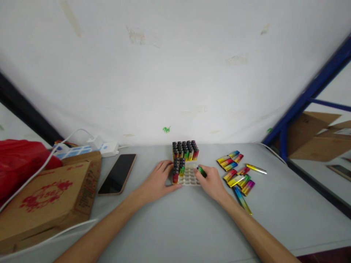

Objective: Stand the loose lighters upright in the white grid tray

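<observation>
A tilted green lighter [202, 171] is pinched between the thumb and fingers of the right hand [212, 180], held at the right edge of the white tray [189, 178]; the tray's left end is flanked by the left hand [157, 182], its thumb and fingers spread wide

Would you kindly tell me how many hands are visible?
2: the left hand is at the white tray's left side, beside standing black-topped pieces; the right hand holds a green piece at the tray's right side. No others show.
</observation>
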Demonstrator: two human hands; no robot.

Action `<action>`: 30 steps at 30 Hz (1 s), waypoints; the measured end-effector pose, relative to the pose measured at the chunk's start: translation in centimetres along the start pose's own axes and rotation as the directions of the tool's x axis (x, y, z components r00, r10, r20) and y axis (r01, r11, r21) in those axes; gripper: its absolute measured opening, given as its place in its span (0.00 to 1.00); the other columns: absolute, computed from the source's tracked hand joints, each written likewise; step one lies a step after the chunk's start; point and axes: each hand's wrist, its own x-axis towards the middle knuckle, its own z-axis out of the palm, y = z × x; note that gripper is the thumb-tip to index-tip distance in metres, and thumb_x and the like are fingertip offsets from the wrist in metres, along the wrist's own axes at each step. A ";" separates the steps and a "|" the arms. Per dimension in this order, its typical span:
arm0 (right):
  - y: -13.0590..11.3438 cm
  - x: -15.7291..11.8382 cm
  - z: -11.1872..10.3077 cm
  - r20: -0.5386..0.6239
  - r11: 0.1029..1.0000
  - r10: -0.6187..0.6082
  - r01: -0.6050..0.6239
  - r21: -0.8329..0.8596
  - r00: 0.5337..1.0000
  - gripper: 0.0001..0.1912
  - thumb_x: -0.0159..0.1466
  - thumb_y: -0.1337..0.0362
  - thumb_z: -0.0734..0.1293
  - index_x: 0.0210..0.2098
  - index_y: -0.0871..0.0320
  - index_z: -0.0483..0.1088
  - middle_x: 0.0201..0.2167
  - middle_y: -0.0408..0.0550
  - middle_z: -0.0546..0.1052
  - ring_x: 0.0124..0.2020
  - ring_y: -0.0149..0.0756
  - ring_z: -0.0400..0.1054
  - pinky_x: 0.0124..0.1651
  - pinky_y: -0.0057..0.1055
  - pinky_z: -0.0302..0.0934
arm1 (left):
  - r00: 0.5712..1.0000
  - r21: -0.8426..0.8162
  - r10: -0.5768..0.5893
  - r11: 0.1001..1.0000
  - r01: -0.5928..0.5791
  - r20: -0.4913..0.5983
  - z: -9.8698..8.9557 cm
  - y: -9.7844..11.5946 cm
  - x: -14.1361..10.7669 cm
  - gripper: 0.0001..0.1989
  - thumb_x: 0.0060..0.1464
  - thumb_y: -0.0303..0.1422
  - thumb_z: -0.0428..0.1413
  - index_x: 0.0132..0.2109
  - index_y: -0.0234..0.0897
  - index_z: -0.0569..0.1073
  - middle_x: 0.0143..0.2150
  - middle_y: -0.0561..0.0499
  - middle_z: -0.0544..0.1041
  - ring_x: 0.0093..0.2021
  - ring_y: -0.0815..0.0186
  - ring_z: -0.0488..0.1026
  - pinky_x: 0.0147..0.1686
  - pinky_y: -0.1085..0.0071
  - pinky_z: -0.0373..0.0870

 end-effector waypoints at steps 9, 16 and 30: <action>0.3 -0.2 0.0 0.020 0.997 -0.059 0.058 0.054 0.998 0.20 0.76 0.48 0.61 0.32 0.54 0.64 0.23 0.38 0.69 0.25 0.32 0.61 0.32 0.29 0.54 | 1.000 -0.025 -0.010 1.000 0.010 -0.006 -0.1 0.1 0.0 0.31 0.60 0.49 0.67 0.63 0.37 0.73 0.63 0.38 0.73 0.65 0.45 0.69 0.68 0.47 0.68; 0.2 -0.1 -0.3 0.014 0.969 -0.244 0.243 0.040 0.970 0.15 0.79 0.54 0.59 0.40 0.55 0.69 0.35 0.46 0.74 0.36 0.37 0.69 0.43 0.32 0.63 | 1.000 -0.020 -0.001 1.000 0.001 -0.008 0.0 0.1 0.0 0.32 0.60 0.50 0.67 0.63 0.37 0.72 0.64 0.38 0.73 0.66 0.46 0.69 0.68 0.47 0.68; 0.2 -0.2 0.6 0.088 0.974 -0.225 0.227 -0.012 0.970 0.21 0.79 0.53 0.59 0.31 0.54 0.65 0.27 0.43 0.76 0.28 0.36 0.71 0.34 0.31 0.59 | 1.000 -0.033 -0.007 0.999 0.006 -0.002 -0.1 0.2 0.0 0.31 0.59 0.48 0.68 0.63 0.40 0.72 0.64 0.39 0.73 0.65 0.46 0.69 0.68 0.46 0.68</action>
